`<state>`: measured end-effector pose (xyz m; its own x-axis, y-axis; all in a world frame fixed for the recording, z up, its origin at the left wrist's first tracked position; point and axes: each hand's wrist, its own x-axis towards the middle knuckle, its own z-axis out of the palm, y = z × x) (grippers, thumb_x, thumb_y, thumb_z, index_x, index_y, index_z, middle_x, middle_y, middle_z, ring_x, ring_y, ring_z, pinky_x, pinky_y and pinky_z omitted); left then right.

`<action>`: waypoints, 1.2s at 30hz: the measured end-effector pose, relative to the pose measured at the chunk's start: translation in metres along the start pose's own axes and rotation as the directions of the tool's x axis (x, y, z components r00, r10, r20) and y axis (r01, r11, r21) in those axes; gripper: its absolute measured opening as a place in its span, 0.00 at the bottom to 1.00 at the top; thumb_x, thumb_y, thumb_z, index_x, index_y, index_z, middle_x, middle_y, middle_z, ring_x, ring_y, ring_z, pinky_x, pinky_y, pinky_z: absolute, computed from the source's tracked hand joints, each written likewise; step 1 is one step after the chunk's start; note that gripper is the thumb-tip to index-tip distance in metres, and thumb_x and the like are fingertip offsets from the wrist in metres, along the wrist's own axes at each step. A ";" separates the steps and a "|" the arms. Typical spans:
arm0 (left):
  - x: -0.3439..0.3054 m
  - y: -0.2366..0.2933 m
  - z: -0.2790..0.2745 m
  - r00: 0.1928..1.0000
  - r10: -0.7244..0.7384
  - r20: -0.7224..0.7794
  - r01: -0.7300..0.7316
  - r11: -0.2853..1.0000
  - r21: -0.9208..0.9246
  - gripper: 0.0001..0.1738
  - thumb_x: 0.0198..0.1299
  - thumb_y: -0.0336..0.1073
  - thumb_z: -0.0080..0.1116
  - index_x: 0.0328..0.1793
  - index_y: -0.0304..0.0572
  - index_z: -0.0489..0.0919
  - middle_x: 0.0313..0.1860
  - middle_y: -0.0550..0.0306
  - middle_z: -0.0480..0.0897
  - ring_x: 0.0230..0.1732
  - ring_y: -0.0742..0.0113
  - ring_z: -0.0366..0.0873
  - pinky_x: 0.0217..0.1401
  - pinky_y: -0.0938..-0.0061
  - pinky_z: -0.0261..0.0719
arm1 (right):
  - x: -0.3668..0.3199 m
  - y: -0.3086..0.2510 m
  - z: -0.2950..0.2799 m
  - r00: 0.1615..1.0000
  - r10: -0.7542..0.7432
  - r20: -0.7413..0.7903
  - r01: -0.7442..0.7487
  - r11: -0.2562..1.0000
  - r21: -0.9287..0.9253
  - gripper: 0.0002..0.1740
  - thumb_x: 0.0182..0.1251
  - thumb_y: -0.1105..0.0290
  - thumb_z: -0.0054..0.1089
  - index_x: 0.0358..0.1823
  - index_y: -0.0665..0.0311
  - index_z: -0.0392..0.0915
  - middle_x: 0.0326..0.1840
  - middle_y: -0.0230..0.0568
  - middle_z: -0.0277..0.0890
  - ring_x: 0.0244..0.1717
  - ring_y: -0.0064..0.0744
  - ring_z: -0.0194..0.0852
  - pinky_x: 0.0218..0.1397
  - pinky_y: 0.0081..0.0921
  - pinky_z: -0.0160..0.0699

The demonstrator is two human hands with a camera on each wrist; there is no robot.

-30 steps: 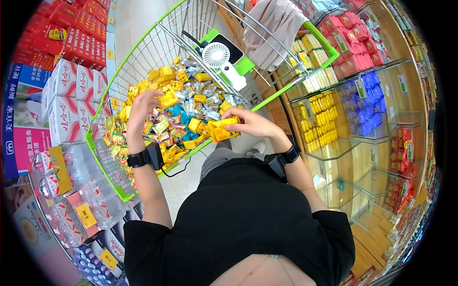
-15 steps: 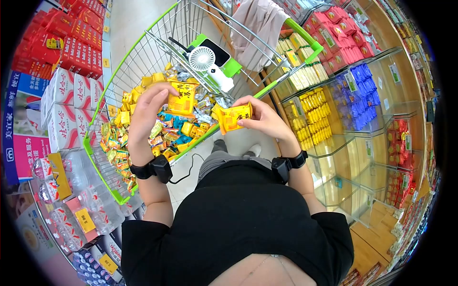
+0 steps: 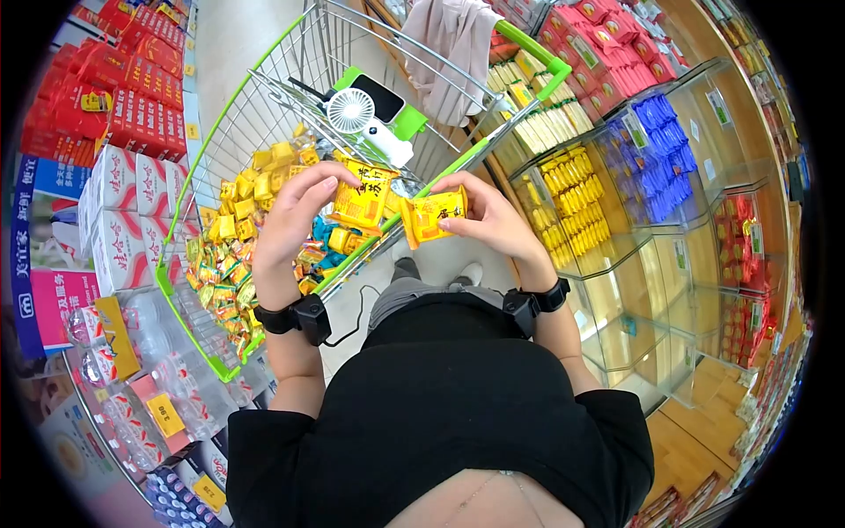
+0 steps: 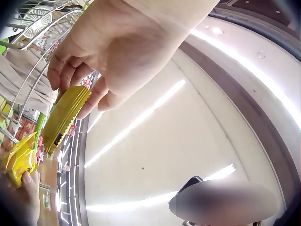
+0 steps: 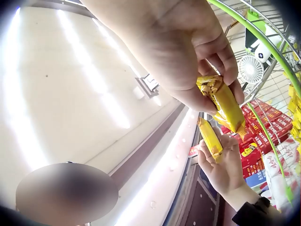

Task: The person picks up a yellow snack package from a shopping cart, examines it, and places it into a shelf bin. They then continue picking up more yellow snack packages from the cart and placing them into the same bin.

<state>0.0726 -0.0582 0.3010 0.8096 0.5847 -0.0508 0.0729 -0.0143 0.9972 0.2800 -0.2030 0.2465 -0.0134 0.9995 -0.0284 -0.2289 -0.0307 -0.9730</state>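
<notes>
My left hand [image 3: 295,216] pinches a yellow snack packet [image 3: 363,199] with dark printed characters by its edge, over the near rim of the shopping cart. In the left wrist view this yellow snack packet [image 4: 66,117] shows its crimped, zigzag edge. A second yellow snack packet [image 3: 437,217] is gripped between thumb and fingers of my right hand [image 3: 497,225], just right of the first. The right wrist view shows that second yellow snack packet [image 5: 227,104] nearer the camera than the left hand's. A narrow gap separates the two packets.
The green-rimmed shopping cart [image 3: 180,207] holds a heap of small wrapped snacks [image 3: 231,282]. A white handheld fan [image 3: 350,110] and light cloth [image 3: 449,53] sit at its handle end. Shelves with yellow packets [image 3: 576,201] and blue packets [image 3: 656,158] stand right; boxed cartons [image 3: 123,251] stack left.
My left hand has lifted its packet from over the heap and moved right towards the other one. My right hand has brought its packet round slightly. The cart has shifted left in view.
</notes>
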 end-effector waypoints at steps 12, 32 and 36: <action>0.005 0.005 0.043 0.996 -0.006 0.094 0.000 0.998 0.064 0.10 0.56 0.29 0.44 0.40 0.34 0.73 0.41 0.59 0.73 0.44 0.74 0.68 0.49 0.80 0.64 | -0.039 -0.018 -0.021 0.998 0.027 -0.055 -0.026 0.999 0.022 0.21 0.53 0.76 0.56 0.49 0.64 0.63 0.41 0.35 0.70 0.43 0.20 0.68 0.46 0.18 0.69; 0.050 -0.002 0.194 0.875 -0.009 0.484 -0.027 0.997 0.068 0.25 0.45 0.26 0.59 0.52 0.36 0.65 0.43 0.57 0.72 0.43 0.72 0.68 0.48 0.78 0.66 | -0.146 -0.007 -0.078 0.976 0.063 -0.207 -0.013 0.972 0.233 0.16 0.63 0.73 0.35 0.52 0.65 0.61 0.49 0.40 0.63 0.45 0.29 0.69 0.43 0.24 0.76; 0.062 0.005 0.217 0.854 -0.037 0.519 -0.011 0.996 0.089 0.27 0.45 0.26 0.59 0.53 0.38 0.63 0.40 0.59 0.72 0.42 0.74 0.68 0.48 0.78 0.65 | -0.164 -0.007 -0.088 0.965 0.077 -0.249 0.030 0.916 0.401 0.17 0.66 0.66 0.32 0.52 0.65 0.61 0.49 0.42 0.65 0.45 0.30 0.70 0.46 0.26 0.75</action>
<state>0.2494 -0.1976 0.2908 0.9910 0.0792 -0.1082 0.1154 -0.0933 0.9889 0.3697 -0.3660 0.2374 0.2121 0.9642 -0.1595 -0.6002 -0.0003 -0.7998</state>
